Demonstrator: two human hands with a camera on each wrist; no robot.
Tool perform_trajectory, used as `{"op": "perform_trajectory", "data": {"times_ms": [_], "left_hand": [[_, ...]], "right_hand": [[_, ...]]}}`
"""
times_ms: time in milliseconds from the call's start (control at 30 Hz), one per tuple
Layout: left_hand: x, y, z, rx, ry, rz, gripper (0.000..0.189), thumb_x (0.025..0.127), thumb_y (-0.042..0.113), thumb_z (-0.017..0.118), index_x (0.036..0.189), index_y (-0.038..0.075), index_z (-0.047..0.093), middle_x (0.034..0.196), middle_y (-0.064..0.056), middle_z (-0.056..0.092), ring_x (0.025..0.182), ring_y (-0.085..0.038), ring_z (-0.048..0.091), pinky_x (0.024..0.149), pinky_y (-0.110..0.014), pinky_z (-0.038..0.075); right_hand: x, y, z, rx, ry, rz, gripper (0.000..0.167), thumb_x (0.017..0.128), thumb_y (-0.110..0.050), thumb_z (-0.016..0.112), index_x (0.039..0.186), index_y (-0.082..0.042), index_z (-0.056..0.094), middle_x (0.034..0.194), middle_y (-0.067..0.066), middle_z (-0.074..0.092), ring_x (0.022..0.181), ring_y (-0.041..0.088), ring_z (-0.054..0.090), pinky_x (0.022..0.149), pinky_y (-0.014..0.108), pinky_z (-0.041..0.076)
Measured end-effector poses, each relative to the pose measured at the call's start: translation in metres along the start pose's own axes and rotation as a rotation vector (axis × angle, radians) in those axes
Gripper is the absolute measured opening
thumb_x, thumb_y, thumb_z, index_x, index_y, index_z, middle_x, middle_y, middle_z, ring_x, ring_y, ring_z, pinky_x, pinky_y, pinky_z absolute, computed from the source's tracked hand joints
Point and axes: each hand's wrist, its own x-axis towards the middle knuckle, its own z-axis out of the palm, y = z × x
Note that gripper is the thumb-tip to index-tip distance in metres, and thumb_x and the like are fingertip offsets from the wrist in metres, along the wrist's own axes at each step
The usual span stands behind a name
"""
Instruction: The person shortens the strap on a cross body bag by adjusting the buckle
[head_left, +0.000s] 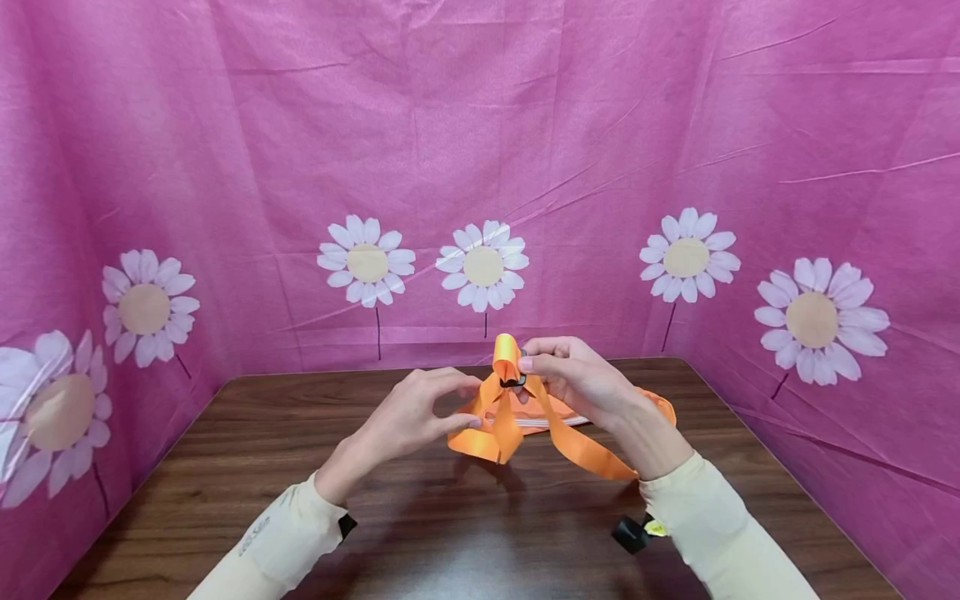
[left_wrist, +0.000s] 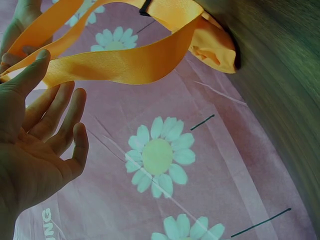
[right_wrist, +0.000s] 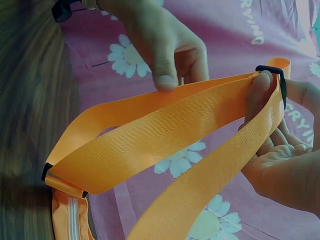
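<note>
An orange webbing strap (right_wrist: 150, 132) hangs in loops above the table from a black slider buckle (head_left: 513, 382). My right hand (head_left: 581, 385) pinches the strap at that buckle between thumb and fingers, and a short orange loop stands up above it. My left hand (head_left: 408, 410) is at the strap's left side, thumb and index finger spread apart; in the right wrist view its thumb is at the strap's upper edge. Behind the strap lies an orange pouch (right_wrist: 61, 212) with a white zipper. A second black buckle (right_wrist: 46, 171) joins strap and pouch.
The dark wood table (head_left: 300, 417) lies under both hands. A pink cloth (head_left: 480, 125) printed with white daisies hangs behind and along both sides. Black wrist straps (head_left: 632, 533) hang from the cream sleeves (head_left: 285, 529).
</note>
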Motion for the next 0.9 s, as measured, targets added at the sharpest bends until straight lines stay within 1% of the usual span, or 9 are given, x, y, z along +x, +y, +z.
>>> {"op": "perform_trajectory", "data": {"times_ms": [133,233,333,533,633,733,833,900], "left_hand": [[0.0,-0.004,0.002,0.068,-0.009,0.006,0.04,0.082,0.025,0.089,0.117,0.012,0.073,0.1,0.003,0.072,0.089,-0.009,0.066,0.077,-0.033,0.054],[0.0,-0.006,0.003,0.108,-0.019,-0.001,0.04,0.082,0.027,0.089,0.116,0.012,0.073,0.1,0.003,0.073,0.088,-0.007,0.065,0.077,-0.033,0.053],[-0.001,-0.009,0.004,0.137,-0.026,-0.01,0.04,0.081,0.027,0.089,0.115,0.012,0.073,0.099,0.003,0.072,0.086,-0.008,0.065,0.076,-0.034,0.053],[-0.001,-0.017,0.006,0.191,-0.043,-0.008,0.04,0.08,0.026,0.09,0.114,0.012,0.073,0.096,0.004,0.071,0.083,-0.008,0.065,0.074,-0.034,0.052],[-0.001,-0.019,0.007,0.181,-0.064,-0.02,0.041,0.081,0.026,0.089,0.115,0.011,0.073,0.099,0.002,0.072,0.086,-0.009,0.066,0.075,-0.034,0.053],[-0.001,-0.02,0.008,0.145,-0.101,-0.052,0.042,0.083,0.027,0.088,0.118,0.011,0.071,0.103,0.001,0.072,0.093,-0.012,0.067,0.08,-0.034,0.053],[-0.003,-0.018,0.008,0.094,-0.128,-0.088,0.048,0.084,0.029,0.087,0.124,0.01,0.069,0.113,0.0,0.07,0.102,-0.016,0.066,0.087,-0.035,0.053],[-0.003,-0.014,0.007,0.061,-0.131,-0.107,0.055,0.084,0.034,0.087,0.129,0.011,0.066,0.119,0.002,0.068,0.106,-0.014,0.064,0.091,-0.035,0.052]], "right_hand": [[-0.003,-0.003,-0.002,0.041,0.019,-0.035,0.013,0.099,-0.01,0.059,0.094,-0.004,0.07,0.086,0.01,0.07,0.073,0.022,0.065,0.075,0.035,0.052],[-0.004,-0.005,-0.004,0.087,0.024,-0.053,0.014,0.099,-0.007,0.057,0.094,-0.005,0.07,0.087,0.009,0.071,0.073,0.02,0.065,0.072,0.032,0.053],[-0.005,-0.007,-0.005,0.108,0.024,-0.072,0.015,0.099,-0.007,0.056,0.093,-0.006,0.07,0.085,0.008,0.07,0.073,0.02,0.065,0.072,0.031,0.053],[-0.006,-0.011,-0.006,0.083,0.031,-0.113,0.016,0.099,-0.008,0.055,0.091,-0.004,0.068,0.082,0.009,0.068,0.071,0.021,0.062,0.074,0.032,0.05],[-0.005,-0.011,-0.007,0.074,0.022,-0.112,0.015,0.099,-0.008,0.057,0.091,-0.004,0.069,0.083,0.01,0.068,0.071,0.021,0.063,0.074,0.033,0.051],[-0.005,-0.01,-0.006,0.063,0.005,-0.109,0.013,0.099,-0.009,0.058,0.092,-0.004,0.069,0.084,0.01,0.068,0.073,0.022,0.063,0.075,0.034,0.052],[-0.005,-0.009,-0.004,0.043,-0.021,-0.111,0.012,0.099,-0.008,0.058,0.095,-0.002,0.068,0.084,0.011,0.068,0.075,0.023,0.063,0.076,0.035,0.052],[-0.006,-0.008,-0.002,0.006,-0.03,-0.112,0.012,0.099,-0.009,0.059,0.098,-0.001,0.067,0.085,0.012,0.067,0.076,0.025,0.062,0.077,0.035,0.051]]}}
